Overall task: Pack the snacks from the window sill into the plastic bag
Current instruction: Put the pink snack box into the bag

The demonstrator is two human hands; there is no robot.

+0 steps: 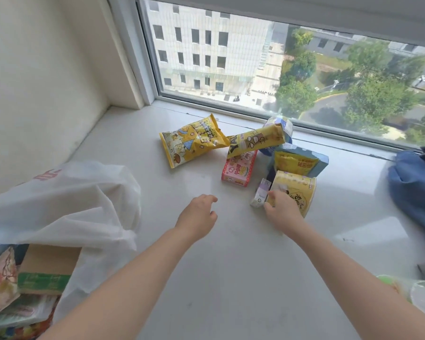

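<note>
Curling round the yellow cup [297, 190], right hand [282, 209] grips; left hand [198, 214] hovers loose.

Strong daylight comes through the window [280, 69] in front of me and makes pale glare on the sill [231, 266]. Shadows are soft. The edges bend, and the corners look blurred.
</note>
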